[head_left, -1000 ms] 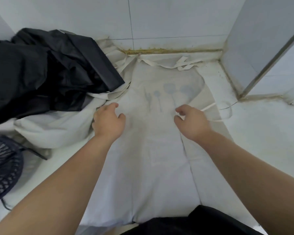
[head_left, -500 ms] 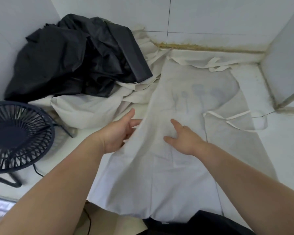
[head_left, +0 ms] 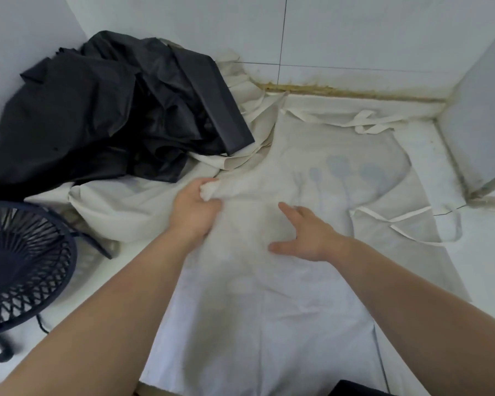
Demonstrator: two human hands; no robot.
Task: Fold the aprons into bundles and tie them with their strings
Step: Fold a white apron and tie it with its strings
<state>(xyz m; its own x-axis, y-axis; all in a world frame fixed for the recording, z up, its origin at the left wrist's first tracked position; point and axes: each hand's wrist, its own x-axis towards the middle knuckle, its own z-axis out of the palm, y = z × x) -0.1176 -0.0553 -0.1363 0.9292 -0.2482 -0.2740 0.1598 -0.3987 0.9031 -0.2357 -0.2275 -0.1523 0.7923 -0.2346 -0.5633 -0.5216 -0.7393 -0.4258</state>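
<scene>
A white apron with a faint blue utensil print lies spread flat on the white surface, its right side folded in. My left hand grips a bunched bit of the apron's left edge and lifts it. With fingers spread, my right hand rests flat on the apron's middle. A waist string loops to the right of the apron. The neck strap lies at the far end by the wall.
A crumpled black apron is heaped at the back left on top of more white cloth. A dark small fan stands at the left edge. Tiled walls close the back and the right corner.
My left hand has moved from flat on the cloth to gripping and bunching the apron's left edge. My right hand let go of the string and shifted left onto the apron's middle.
</scene>
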